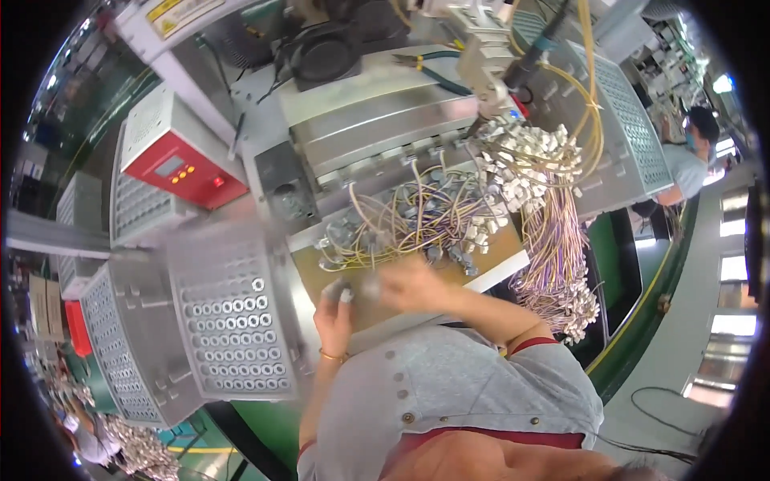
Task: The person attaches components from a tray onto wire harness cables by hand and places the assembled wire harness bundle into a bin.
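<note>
Over the brown surface [371,317], near tangled wires [425,220], pinches a small grey part [341,287] in the left hand [331,322]; holds the right hand [413,284] nearby, too blurred to tell its grip.

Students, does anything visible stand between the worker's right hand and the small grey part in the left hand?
No clear obstacle shows between the right hand and the small grey part in the left hand, though blur in that gap hides detail. The wire tangle lies beyond both hands.
</note>
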The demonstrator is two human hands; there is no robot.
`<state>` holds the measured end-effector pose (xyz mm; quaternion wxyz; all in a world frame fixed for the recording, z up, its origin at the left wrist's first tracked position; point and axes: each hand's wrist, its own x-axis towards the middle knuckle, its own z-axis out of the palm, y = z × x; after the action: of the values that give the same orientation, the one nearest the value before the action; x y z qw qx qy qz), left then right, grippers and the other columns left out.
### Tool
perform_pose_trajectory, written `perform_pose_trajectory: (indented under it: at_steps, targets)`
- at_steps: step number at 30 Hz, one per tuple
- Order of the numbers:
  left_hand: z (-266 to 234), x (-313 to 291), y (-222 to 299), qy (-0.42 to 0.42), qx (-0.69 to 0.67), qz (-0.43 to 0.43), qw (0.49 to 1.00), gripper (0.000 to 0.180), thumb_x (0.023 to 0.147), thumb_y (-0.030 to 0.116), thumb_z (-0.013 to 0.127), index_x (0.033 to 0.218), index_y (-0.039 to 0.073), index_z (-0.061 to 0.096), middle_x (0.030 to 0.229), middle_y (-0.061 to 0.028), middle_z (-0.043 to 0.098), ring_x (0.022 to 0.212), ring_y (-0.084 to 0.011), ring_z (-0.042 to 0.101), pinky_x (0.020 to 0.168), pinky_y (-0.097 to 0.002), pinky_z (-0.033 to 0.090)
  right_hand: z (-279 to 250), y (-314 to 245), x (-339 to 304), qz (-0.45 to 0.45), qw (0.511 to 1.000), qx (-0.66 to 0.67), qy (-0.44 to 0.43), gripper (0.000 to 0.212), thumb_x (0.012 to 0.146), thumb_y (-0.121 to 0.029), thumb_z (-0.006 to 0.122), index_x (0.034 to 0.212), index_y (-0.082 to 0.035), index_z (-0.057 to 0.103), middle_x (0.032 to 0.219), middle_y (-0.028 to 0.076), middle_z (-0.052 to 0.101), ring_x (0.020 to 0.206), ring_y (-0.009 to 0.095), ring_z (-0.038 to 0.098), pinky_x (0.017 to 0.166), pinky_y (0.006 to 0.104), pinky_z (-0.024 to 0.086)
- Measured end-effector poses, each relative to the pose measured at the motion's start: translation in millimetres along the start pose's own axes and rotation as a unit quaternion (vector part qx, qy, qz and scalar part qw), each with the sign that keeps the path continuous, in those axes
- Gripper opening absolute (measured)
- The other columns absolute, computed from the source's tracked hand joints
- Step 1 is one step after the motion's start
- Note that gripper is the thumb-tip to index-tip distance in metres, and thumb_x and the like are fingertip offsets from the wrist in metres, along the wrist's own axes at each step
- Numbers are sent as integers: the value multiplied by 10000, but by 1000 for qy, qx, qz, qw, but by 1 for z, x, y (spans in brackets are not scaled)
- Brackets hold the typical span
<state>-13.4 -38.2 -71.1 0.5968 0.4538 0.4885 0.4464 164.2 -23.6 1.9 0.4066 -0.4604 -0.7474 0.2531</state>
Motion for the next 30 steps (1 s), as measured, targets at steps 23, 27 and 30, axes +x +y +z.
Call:
perform_pose_trajectory:
  at_steps: [23, 27, 30]
  targets:
    - [31, -7, -17, 41, 488, 207, 847, 195, 734, 99, 580, 927, 76, 598, 753, -90, 521, 585, -226, 510, 531, -314, 428, 67, 52, -95, -17, 996, 57, -66, 186, 721, -214, 560, 691, -48, 483, 483, 141, 483, 429, 312, 503, 435, 399, 418]
    - [31, -6, -19, 40, 474, 218, 852, 199, 730, 86, 574, 926, 65, 595, 784, -106, 533, 701, -271, 544, 603, -335, 445, 72, 55, -96, -6, 997, 63, -49, 181, 685, -214, 575, 667, -63, 478, 473, 131, 471, 442, 309, 502, 440, 411, 403]
    - [34, -2, -20, 42, 463, 234, 854, 207, 725, 72, 575, 931, 60, 594, 794, -108, 537, 707, -268, 549, 606, -334, 447, 69, 57, -96, -21, 997, 49, -54, 162, 704, -190, 571, 697, -52, 487, 497, 129, 498, 437, 306, 512, 438, 391, 423]
